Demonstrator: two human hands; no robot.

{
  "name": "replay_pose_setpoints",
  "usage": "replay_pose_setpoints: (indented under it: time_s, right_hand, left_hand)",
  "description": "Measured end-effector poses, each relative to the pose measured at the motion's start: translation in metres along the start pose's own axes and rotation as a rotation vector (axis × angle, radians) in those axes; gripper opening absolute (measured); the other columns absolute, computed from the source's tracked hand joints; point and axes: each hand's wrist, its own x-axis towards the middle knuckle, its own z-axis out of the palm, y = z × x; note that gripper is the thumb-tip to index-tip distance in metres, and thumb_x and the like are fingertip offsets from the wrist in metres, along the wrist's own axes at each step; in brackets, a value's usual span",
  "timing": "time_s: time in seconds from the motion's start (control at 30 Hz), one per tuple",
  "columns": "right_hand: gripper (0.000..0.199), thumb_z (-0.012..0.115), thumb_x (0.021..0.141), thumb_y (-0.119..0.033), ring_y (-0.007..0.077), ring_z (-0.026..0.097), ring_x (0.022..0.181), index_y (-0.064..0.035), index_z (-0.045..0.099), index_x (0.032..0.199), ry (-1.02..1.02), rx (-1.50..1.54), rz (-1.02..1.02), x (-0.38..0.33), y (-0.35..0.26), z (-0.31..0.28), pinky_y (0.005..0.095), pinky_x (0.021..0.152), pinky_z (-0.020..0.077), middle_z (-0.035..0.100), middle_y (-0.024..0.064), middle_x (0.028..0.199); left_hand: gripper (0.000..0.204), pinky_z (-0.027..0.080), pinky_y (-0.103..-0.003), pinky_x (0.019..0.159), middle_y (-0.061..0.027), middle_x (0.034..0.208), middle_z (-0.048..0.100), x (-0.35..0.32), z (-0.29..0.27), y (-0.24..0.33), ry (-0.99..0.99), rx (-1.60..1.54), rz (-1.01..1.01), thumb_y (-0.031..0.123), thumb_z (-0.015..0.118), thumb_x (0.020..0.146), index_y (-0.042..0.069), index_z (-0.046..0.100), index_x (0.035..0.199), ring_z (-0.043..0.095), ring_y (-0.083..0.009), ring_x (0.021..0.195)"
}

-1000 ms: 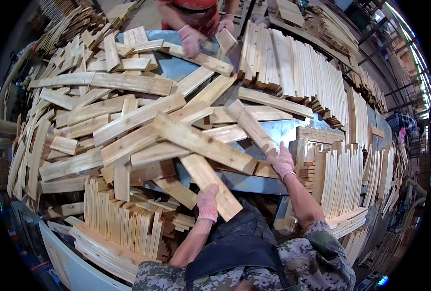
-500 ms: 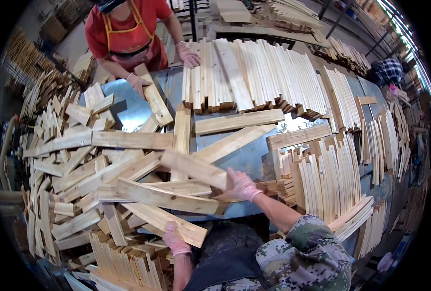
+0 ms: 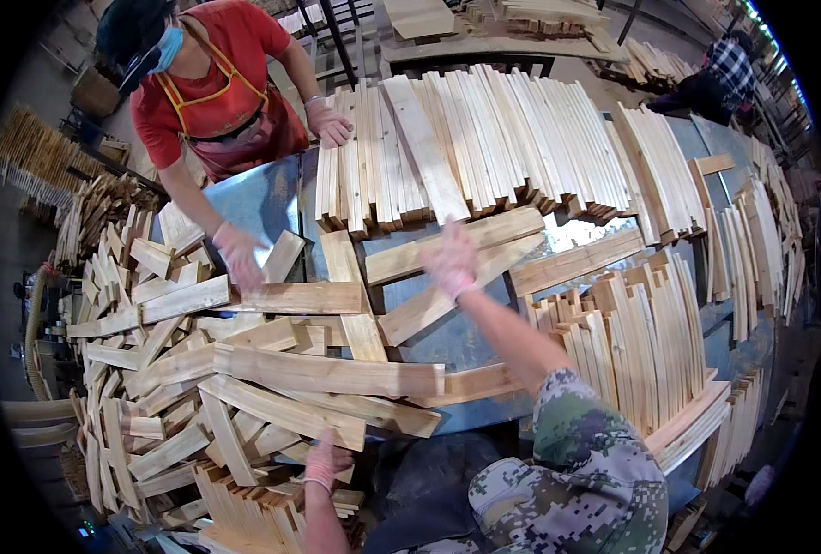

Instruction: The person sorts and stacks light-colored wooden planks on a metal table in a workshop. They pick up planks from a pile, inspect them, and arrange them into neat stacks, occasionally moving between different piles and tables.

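Observation:
My right hand (image 3: 450, 261), in a thin translucent glove, is stretched forward over the middle of the metal table, holding nothing. Its fingers are spread and slightly blurred, above two pale planks: an upper plank (image 3: 503, 231) and a slanted lower plank (image 3: 420, 317). At the near edge, my left hand (image 3: 323, 464), gloved too, has its thumb against the lower edge of a wooden plank (image 3: 286, 406), near its right end. The fingers curl beside and below that edge, partly hidden. Just beyond lies a longer plank (image 3: 337, 371), across the loose heap.
A co-worker in a red shirt and apron (image 3: 217, 102) stands across the table, one gloved hand over the loose planks (image 3: 161, 369). A long row of upright planks (image 3: 521, 138) lines the far side. More stacked planks (image 3: 632, 332) stand at right. Another person (image 3: 729, 74) bends farther back.
My right hand has let go of its plank and moved forward. The plank at my left hand has shifted left. The co-worker's near hand has released a plank and come down over the heap.

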Motion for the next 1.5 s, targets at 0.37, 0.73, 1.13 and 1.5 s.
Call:
replay_pose_setpoints:
  time_s: [0.37,0.73,1.13,1.5]
  right_hand:
    - [0.061,0.083,0.086,-0.033,0.0373,0.073,0.111,-0.0035,0.062,0.135,-0.049,0.172,0.385,0.089,-0.012,-0.010,0.0473,0.094,0.0596,0.072,0.0211,0.128]
    - [0.034,0.080,0.091,-0.024,0.0223,0.072,0.087,-0.0006,0.076,0.116,-0.054,1.078,0.315,-0.130,-0.012,-0.033,0.0382,0.080,0.0581,0.077,0.0111,0.097]
    - [0.051,0.074,0.097,-0.029,0.0370,0.066,0.123,-0.0017,0.064,0.139,0.113,0.648,0.046,-0.378,-0.009,-0.228,0.0425,0.105,0.0536,0.066,0.0250,0.137]
    - [0.092,0.076,0.097,-0.031,0.0380,0.045,0.153,0.0059,0.028,0.167,1.039,0.226,0.924,-0.548,0.200,-0.314,0.0395,0.127,0.0346,0.042,0.0281,0.167]
  left_hand:
    - [0.065,0.060,-0.040,0.078,-0.0164,0.106,0.079,-0.086,0.055,-0.036,-0.283,0.132,-0.122,0.058,0.064,0.104,-0.002,0.070,0.128,0.077,-0.0236,0.086]
    - [0.044,0.054,-0.034,0.087,-0.0089,0.109,0.075,-0.085,0.176,0.126,-0.411,0.173,0.639,0.036,0.069,0.105,-0.002,0.069,0.127,0.067,-0.0165,0.094]
    - [0.099,0.058,-0.030,0.084,-0.0123,0.136,0.059,-0.197,0.310,0.146,-0.799,0.356,0.942,0.003,0.080,0.082,0.007,0.032,0.168,0.065,-0.0168,0.104]
    - [0.076,0.056,-0.029,0.068,-0.0073,0.100,0.070,-0.339,0.425,0.023,-1.462,1.139,0.790,0.023,0.079,0.095,0.005,0.047,0.162,0.063,-0.0125,0.080]
